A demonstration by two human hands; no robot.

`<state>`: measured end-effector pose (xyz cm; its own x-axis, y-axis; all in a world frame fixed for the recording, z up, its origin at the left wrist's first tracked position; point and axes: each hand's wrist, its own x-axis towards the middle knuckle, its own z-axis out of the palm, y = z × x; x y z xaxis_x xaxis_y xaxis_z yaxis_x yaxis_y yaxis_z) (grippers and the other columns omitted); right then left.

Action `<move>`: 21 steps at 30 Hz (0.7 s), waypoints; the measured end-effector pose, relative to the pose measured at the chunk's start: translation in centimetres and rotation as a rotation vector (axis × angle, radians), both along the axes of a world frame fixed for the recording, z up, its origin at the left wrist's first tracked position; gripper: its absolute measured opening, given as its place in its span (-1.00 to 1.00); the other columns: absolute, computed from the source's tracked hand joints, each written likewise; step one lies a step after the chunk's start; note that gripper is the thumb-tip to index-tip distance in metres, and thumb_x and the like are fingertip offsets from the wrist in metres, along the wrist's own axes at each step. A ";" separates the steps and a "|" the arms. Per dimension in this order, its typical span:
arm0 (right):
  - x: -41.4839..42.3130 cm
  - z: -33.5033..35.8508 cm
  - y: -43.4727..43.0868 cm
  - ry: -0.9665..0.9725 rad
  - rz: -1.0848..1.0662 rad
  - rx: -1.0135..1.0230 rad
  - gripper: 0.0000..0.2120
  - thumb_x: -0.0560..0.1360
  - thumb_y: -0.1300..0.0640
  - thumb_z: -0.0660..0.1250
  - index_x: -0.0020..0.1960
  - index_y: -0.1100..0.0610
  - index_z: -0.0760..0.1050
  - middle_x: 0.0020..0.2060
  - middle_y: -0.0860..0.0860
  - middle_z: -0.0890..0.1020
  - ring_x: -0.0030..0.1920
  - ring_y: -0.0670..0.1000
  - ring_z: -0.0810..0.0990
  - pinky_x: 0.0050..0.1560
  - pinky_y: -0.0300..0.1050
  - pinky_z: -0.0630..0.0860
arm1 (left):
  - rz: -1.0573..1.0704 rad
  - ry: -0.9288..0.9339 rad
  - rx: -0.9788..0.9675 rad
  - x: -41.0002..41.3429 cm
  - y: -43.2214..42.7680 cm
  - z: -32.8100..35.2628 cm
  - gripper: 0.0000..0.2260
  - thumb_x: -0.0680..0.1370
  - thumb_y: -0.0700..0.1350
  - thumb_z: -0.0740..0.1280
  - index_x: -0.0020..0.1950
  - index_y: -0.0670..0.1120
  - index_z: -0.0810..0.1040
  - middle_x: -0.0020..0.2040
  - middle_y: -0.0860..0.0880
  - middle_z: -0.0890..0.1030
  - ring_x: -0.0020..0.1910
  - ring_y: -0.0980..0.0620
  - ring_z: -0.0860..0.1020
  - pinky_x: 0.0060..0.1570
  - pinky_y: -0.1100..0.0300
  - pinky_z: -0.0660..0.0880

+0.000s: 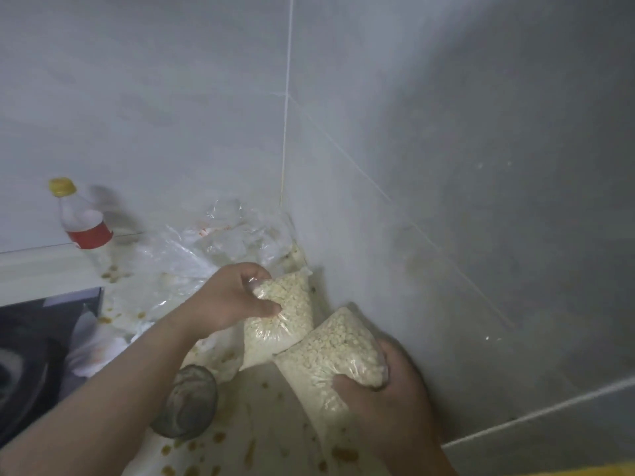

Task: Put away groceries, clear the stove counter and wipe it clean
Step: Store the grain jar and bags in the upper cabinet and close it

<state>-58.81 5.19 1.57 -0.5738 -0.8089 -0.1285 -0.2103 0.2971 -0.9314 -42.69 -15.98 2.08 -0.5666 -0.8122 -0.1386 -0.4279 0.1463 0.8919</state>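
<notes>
Both hands have fingers curled round clear bags of pale grain: the left hand (pixel 233 300) grips the far bag (pixel 285 324) at its top end, and the right hand (pixel 388 396) clasps the near bag (pixel 336 352) round its upper half. The bags touch, long axes running near to far, close beside the right wall (pixel 446 235) over the spattered counter (pixel 264 400). Free room lies leftward.

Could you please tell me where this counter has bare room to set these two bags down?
The barest patch is the stained counter between the round grey object and the near bag in the right hand. The corner is crowded: crumpled clear plastic, the bottle, and the left hand with the far bag. A narrow strip lies between bottle and stove.
</notes>
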 end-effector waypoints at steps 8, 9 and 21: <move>0.4 5.6 0.5 -0.014 0.107 -0.164 -0.63 0.23 0.30 0.58 -0.05 0.04 0.58 -0.23 -0.09 0.71 -0.26 -0.13 0.68 -0.22 -0.19 0.58 | 0.296 0.141 -0.015 5.5 2.8 5.0 -0.65 0.27 -0.19 0.59 -0.02 -0.05 0.57 -0.49 0.07 0.47 -0.49 0.05 0.45 -0.32 0.20 0.36; 0.4 6.6 0.5 -0.037 0.127 -0.183 -0.64 0.26 0.38 0.56 -0.04 0.09 0.58 -0.24 -0.09 0.71 -0.29 -0.15 0.67 -0.27 -0.26 0.55 | 0.344 0.162 -0.024 6.2 3.3 5.9 -0.64 0.26 -0.18 0.60 -0.03 -0.06 0.57 -0.51 0.04 0.46 -0.47 0.00 0.43 -0.30 0.16 0.35; 3.2 17.6 -0.3 -0.156 0.427 -0.500 -0.58 0.33 0.42 0.49 -0.03 -0.07 0.61 -0.13 0.06 0.71 -0.12 0.04 0.70 -0.11 -0.03 0.60 | 0.568 0.423 -0.259 14.1 12.1 19.0 -0.68 0.18 -0.19 0.62 -0.17 -0.16 0.59 -0.27 -0.12 0.65 -0.41 0.05 0.59 -0.41 0.33 0.51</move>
<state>-55.64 4.91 19.17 -0.1953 -0.9443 0.2649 -0.0656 -0.2569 -0.9642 -28.62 -3.87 21.10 -0.0131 -0.9725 0.2325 -0.1289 0.2323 0.9641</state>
